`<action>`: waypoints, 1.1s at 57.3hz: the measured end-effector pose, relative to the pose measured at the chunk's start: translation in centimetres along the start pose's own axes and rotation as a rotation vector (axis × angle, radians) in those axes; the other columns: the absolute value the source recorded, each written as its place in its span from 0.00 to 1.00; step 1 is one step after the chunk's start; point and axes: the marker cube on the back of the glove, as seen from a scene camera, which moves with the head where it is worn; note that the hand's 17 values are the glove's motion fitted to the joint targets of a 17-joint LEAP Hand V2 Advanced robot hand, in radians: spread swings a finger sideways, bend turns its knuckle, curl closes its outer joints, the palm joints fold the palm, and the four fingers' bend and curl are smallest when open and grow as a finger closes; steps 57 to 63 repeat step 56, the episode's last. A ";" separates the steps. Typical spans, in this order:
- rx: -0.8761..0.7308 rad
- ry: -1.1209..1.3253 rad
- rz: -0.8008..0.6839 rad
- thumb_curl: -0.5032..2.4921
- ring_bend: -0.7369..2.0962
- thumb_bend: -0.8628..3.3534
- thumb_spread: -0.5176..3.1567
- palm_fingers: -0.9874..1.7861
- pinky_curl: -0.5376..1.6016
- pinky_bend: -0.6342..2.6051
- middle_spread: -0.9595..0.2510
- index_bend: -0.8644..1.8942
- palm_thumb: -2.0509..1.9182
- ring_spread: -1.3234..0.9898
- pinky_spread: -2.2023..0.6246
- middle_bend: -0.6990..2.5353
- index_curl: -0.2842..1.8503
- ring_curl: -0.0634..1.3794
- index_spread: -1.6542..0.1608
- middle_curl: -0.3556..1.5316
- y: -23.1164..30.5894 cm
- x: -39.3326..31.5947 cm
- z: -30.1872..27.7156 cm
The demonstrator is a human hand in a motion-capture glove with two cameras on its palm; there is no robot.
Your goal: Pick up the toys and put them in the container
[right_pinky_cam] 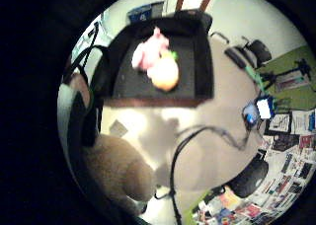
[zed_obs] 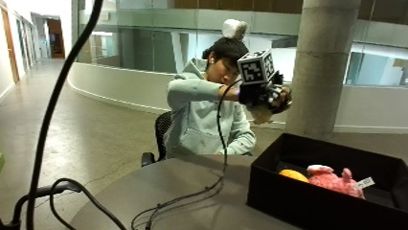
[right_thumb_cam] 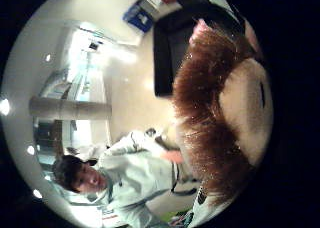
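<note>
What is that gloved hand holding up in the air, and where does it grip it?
The right hand holds a brown plush toy; which part it grips cannot be told.

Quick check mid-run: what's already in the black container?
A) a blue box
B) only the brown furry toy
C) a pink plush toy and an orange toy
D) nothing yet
C: the outside view shows a pink plush toy and an orange toy lying in the black container, while the hand holds the brown furry toy up above the table.

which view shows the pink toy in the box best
The little finger side palm view: it looks down into the box at the whole pink toy beside the orange one. The outside view shows only its top over the box wall. The thumb side view doesn't show it.
</note>
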 end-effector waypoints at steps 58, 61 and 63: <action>0.083 0.282 0.037 0.31 0.31 0.20 0.49 0.27 0.43 0.39 0.80 0.36 0.58 0.55 0.78 0.26 0.23 0.26 0.81 0.35 3.9 4.8 -5.2; 0.083 0.282 0.037 0.31 0.31 0.20 0.49 0.27 0.43 0.39 0.80 0.36 0.58 0.55 0.78 0.26 0.23 0.26 0.81 0.35 3.9 4.8 -5.2; 0.083 0.282 0.037 0.31 0.31 0.20 0.49 0.27 0.43 0.39 0.80 0.36 0.58 0.55 0.78 0.26 0.23 0.26 0.81 0.35 3.9 4.8 -5.2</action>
